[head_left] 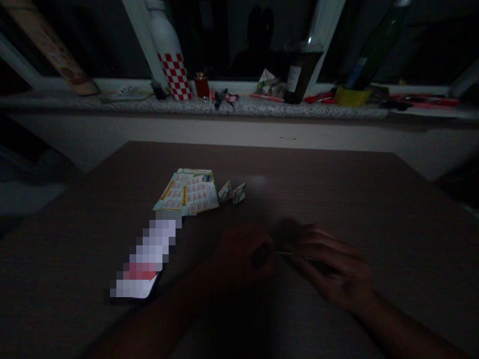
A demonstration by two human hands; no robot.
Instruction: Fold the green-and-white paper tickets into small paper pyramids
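Note:
The scene is very dark. My left hand (245, 254) rests on the brown table (337, 199) with its fingers curled closed. My right hand (333, 267) lies just right of it, fingers pinched together. A thin pale sliver (288, 254), perhaps the edge of a paper piece, bridges the two hands, and both seem to grip it. Beyond the hands lie a stack of small printed calendar cards (189, 192) and two small folded paper pieces (232, 192).
A phone-like flat object (147, 262), its face blurred out, lies left of my left arm. The stone window ledge (187, 107) behind holds a red-checked white bottle (170, 60), a red jar (201, 85), dark bottles (301, 70), yellow tape (351, 95) and clutter.

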